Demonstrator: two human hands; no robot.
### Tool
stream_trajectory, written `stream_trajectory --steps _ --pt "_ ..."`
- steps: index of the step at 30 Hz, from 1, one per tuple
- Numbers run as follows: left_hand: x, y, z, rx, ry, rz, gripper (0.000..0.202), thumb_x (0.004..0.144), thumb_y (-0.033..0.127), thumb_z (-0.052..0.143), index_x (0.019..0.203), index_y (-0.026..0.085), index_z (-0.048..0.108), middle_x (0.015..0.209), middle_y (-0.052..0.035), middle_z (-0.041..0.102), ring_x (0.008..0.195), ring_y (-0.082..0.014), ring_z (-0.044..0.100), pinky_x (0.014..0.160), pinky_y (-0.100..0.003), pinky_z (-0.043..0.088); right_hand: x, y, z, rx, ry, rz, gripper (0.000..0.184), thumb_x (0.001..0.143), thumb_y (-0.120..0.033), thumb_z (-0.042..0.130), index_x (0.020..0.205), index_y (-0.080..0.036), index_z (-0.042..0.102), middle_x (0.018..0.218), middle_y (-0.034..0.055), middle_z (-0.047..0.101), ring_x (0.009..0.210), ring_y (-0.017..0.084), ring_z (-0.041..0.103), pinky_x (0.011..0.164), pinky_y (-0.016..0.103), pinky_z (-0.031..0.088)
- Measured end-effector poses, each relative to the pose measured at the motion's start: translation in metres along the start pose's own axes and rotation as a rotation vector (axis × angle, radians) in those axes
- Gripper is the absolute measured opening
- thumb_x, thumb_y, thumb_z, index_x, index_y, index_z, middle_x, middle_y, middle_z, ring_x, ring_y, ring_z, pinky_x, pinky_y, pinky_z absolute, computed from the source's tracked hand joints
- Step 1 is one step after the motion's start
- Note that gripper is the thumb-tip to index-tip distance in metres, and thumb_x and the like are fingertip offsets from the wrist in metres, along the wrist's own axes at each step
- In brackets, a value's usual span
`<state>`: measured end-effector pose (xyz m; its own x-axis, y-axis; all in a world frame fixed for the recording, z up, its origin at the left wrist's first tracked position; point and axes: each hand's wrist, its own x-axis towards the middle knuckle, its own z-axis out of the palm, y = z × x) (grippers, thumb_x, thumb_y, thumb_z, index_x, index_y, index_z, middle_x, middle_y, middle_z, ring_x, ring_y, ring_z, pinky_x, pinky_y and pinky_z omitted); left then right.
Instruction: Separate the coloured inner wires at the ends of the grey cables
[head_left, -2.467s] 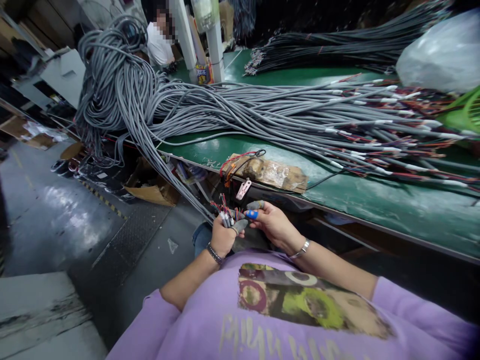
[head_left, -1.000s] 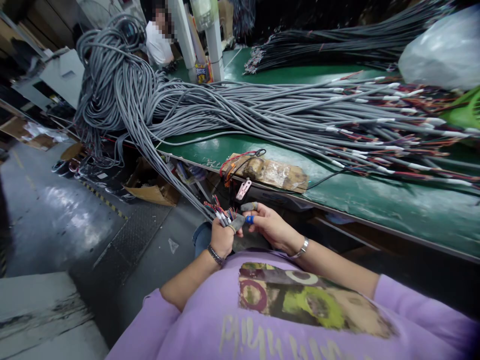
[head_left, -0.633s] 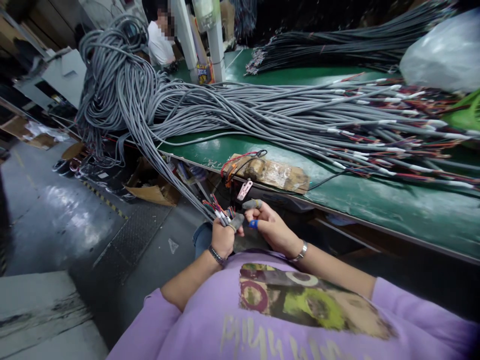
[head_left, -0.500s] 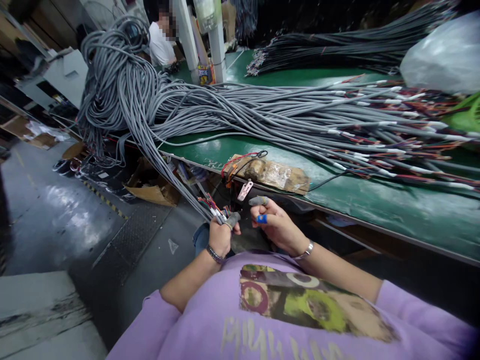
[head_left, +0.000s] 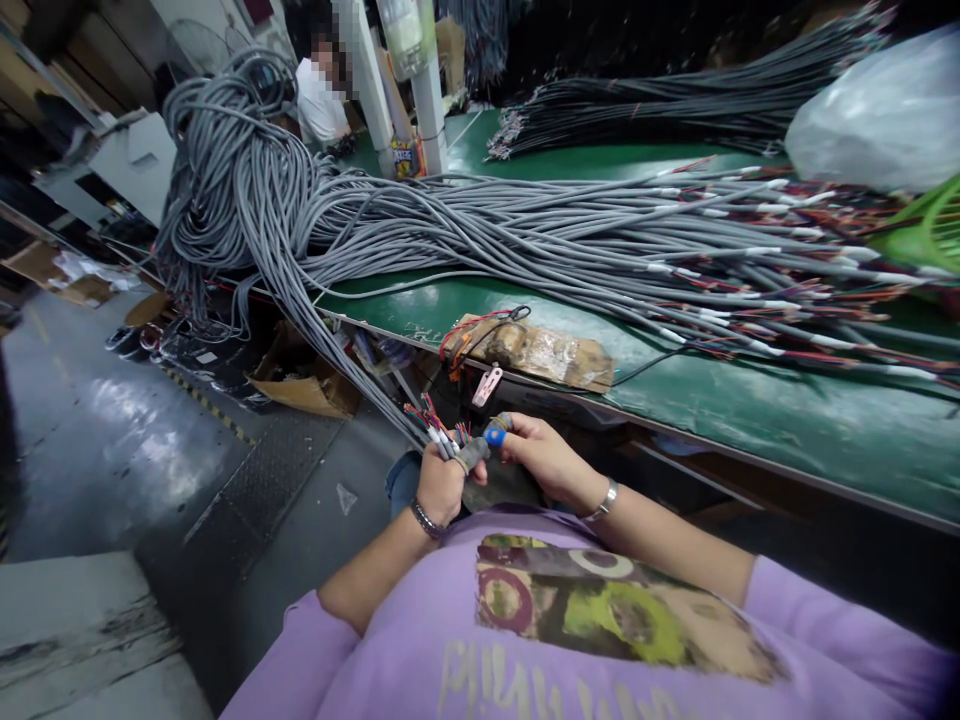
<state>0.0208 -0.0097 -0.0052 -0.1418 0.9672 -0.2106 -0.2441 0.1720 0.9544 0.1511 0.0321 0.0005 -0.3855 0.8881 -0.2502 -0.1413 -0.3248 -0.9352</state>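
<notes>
My left hand (head_left: 442,486) is closed round the ends of several grey cables (head_left: 373,392), with a grey cover on its thumb. White sleeves and stripped coloured wires (head_left: 429,412) stick up out of that fist. Close against it, my right hand (head_left: 551,455) pinches with thumb and forefinger beside the wire tips. A blue band and a grey finger cover show on its fingers. Whatever sits inside the pinch is too small to make out.
A thick heap of grey cables (head_left: 420,220) lies across the green table (head_left: 750,400). At its near edge are a taped wooden board (head_left: 551,355) and a pink clip (head_left: 488,386). Black cables, a plastic bag (head_left: 874,110) and a green basket (head_left: 926,228) lie beyond. A person (head_left: 321,100) sits far left.
My right hand has moved left and slightly down, from apart to right up against the left hand, its fingertips now at the wires. The left hand keeps its hold on the cables.
</notes>
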Motion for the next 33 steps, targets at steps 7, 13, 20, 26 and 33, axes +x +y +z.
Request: stream_trajectory --steps 7,13,20,26,33 --pt "-0.006 0.017 0.000 -0.138 0.033 -0.002 0.028 0.064 0.039 0.073 0.061 0.015 0.058 0.042 0.0031 0.052 0.036 -0.0084 0.045 0.038 -0.021 0.037 0.018 0.000 -0.015 0.228 0.309 0.056 0.023 0.067 -0.035 0.069 0.066 -0.018 0.054 0.054 -0.0053 0.049 0.048 0.007 0.043 0.048 0.019 0.040" --pt "0.002 0.030 0.005 -0.267 0.115 -0.025 0.029 0.062 0.039 0.074 0.064 0.015 0.059 0.043 0.0037 0.052 0.037 -0.0071 0.044 0.038 -0.020 0.037 0.026 -0.024 -0.011 0.418 -0.005 0.204 0.040 0.081 -0.055 0.053 0.079 -0.017 0.062 0.074 0.0049 0.064 0.058 0.011 0.055 0.051 0.022 0.049" --pt "0.014 0.035 0.016 -0.273 0.149 -0.041 0.030 0.059 0.038 0.076 0.060 0.014 0.057 0.041 0.0035 0.051 0.035 -0.0066 0.043 0.037 -0.020 0.035 0.035 -0.030 0.000 0.496 0.001 0.151 0.024 0.072 -0.042 0.071 0.074 -0.018 0.065 0.064 -0.0012 0.060 0.056 0.008 0.051 0.052 0.019 0.047" --pt "0.020 0.029 0.018 -0.249 0.135 -0.089 0.032 0.058 0.040 0.075 0.060 0.014 0.057 0.042 0.0037 0.051 0.035 -0.0061 0.043 0.037 -0.019 0.037 0.039 -0.023 0.003 0.491 0.033 0.085 0.031 0.064 -0.045 0.077 0.071 -0.017 0.065 0.061 -0.0024 0.058 0.056 0.008 0.050 0.055 0.020 0.045" --pt "0.021 0.026 0.018 -0.230 0.143 -0.079 0.034 0.056 0.041 0.076 0.060 0.014 0.056 0.042 0.0041 0.051 0.035 -0.0066 0.044 0.037 -0.020 0.037 0.037 -0.021 0.003 0.507 -0.020 0.103 0.033 0.073 -0.051 0.067 0.074 -0.018 0.063 0.068 0.0001 0.061 0.059 0.010 0.053 0.058 0.024 0.046"
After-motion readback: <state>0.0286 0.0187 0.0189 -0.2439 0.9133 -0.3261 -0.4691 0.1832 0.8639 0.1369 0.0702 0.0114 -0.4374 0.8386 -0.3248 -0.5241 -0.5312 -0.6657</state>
